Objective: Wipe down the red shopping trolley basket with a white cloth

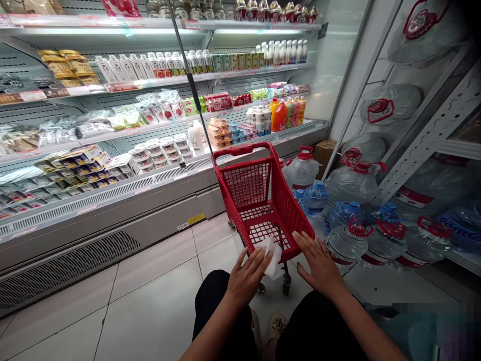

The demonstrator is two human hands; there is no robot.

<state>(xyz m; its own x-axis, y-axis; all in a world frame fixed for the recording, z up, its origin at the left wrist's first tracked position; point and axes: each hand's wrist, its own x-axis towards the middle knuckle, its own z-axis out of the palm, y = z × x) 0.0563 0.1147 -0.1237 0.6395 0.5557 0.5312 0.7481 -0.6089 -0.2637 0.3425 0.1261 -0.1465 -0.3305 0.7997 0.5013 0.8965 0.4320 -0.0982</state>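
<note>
A small red shopping cart (240, 220) with a lattice basket stands right in front of my knees. My left hand (246, 276) holds a crumpled white tissue (273, 255) against the basket's near rim, and the tissue hangs over the edge. With fingers stretched out, my right hand (321, 265) rests on the near right corner of the basket and holds nothing. A thin black pole (193, 90) rises from the cart's left side beside the red handle (246, 149). Nothing lies in the basket.
A lit refrigerated display (161, 200) with bottles, cartons and tubs on several shelves runs along the left and back. Large water bottles (345, 240) with red handles stand on the floor at right, near a white metal rack (428, 135). Pale tiles (150, 301) cover the floor.
</note>
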